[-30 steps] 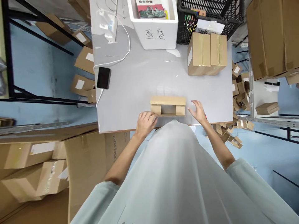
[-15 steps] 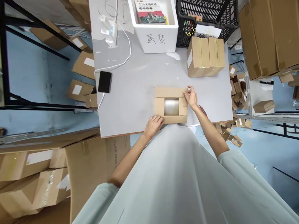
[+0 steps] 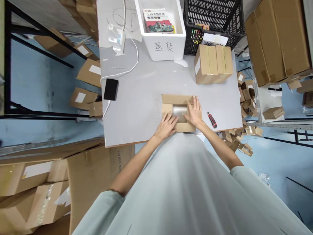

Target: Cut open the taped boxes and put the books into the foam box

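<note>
A small cardboard box (image 3: pixel 167 108) lies at the table's front edge, close against my shirt. Between its flaps a greyish, slightly shiny surface (image 3: pixel 179 113) shows; I cannot make out what it is. My left hand (image 3: pixel 166 126) rests on the left flap and near-left corner, fingers stretched out. Spread across the right flap is my right hand (image 3: pixel 194 113), its fingers pointing away from me and its thumb toward the opening. Both hands press on the cardboard and grip nothing. To the right of the box lies a red and black utility knife (image 3: pixel 212 119).
Two taped cardboard boxes (image 3: pixel 213 67) stand at the back right, before a black plastic crate (image 3: pixel 193 42). A white foam bin (image 3: pixel 168 49) holds books. On the left are a black phone (image 3: pixel 111 89) with a white cable and a power strip (image 3: pixel 119 40).
My right hand has moved from the box's far right corner onto the right flap. My left hand has slid up onto the left flap. The knife now shows fully.
</note>
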